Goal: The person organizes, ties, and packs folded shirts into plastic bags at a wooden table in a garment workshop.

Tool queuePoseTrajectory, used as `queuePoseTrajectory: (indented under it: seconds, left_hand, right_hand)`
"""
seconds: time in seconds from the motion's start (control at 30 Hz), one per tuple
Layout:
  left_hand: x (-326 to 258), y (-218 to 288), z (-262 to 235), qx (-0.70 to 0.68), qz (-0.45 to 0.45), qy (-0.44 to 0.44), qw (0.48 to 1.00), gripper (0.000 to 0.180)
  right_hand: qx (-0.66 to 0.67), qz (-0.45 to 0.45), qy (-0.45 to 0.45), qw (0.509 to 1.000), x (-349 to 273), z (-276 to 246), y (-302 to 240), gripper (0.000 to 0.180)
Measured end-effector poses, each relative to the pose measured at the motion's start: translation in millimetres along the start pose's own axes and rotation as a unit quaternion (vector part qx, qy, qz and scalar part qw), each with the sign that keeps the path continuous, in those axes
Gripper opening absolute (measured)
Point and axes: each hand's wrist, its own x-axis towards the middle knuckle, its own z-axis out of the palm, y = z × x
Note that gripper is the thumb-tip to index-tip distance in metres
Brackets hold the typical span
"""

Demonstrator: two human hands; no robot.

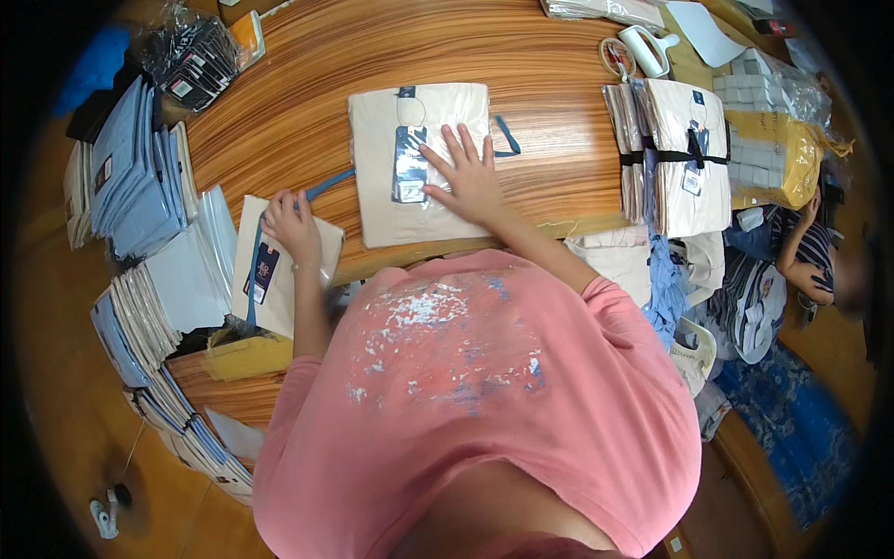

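Near the upper middle of the frame a folded beige garment in a clear bag (419, 163) lies flat on the wooden table (307, 84), a dark hang tag on its front. The right hand (470, 177) rests spread on it, fingers flat and open, pressing down without grasping. Left of centre, the left hand (293, 224) sits on a second bagged beige garment (270, 275) that overhangs the table's near edge; its fingers curl over the top edge beside a blue strap (326, 186), though whether they pinch the strap or only the bag I cannot tell at this size.

These packs look light, soft and floppy, and the film is likely slippery, so a flat palm will slide one, while lifting is best done by pinching a folded edge with support below.

The table is glossy, streaked wood. At the left of the frame, fanned stacks of blue and pale bagged garments (149, 242) crowd the edge. At the upper right stands a strapped bundle of beige packs (675, 158), with a tape dispenser (643, 51) behind it. Another person (805, 256) sits at the far right, above a blue patterned floor covering.
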Motion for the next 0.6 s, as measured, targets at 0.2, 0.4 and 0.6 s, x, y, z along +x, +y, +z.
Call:
queuePoseTrajectory:
  seconds: [0.2, 0.4, 0.6]
  left_hand:
    - [84, 26, -3, -0.004, 0.023, 0.167, 0.986, 0.026]
    - [23, 54, -81, -0.174, -0.102, -0.225, 0.953, 0.022]
    - [-29, 5, -97, -0.275, -0.101, -0.429, 0.855, 0.022]
  right_hand:
    - [0.001, -0.113, -0.032, 0.993, 8, -29, 36, 0.060]
    - [0.103, -0.059, 0.015, 0.993, -9, -31, 45, 0.048]
    - [-0.167, 0.197, 0.177, 0.950, 50, -67, 205, 0.037]
